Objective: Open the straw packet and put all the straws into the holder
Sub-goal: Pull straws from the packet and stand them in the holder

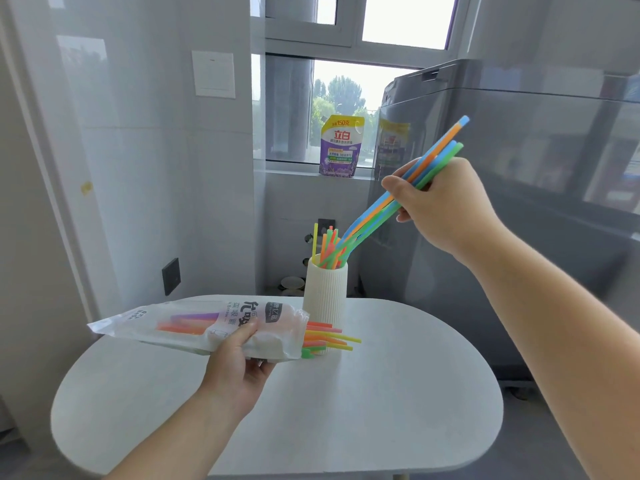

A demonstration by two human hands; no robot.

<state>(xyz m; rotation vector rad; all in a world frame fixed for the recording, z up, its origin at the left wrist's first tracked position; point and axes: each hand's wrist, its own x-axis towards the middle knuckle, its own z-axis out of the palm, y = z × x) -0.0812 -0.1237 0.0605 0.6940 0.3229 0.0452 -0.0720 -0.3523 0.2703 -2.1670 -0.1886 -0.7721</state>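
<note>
Several blue, green and orange straws (408,192) sit pinched in our right hand (441,202), their long axis slanting down and to the left, lower tips just entering the mouth of the ribbed white holder (325,299) where other straws already stand. Our left hand (242,355) grips the opened straw packet (207,327) above the white table (381,393), its mouth facing the holder with more straws poking out. We judge the right hand is nearer the holder and must tip the bundle upright to drop it in.
</note>
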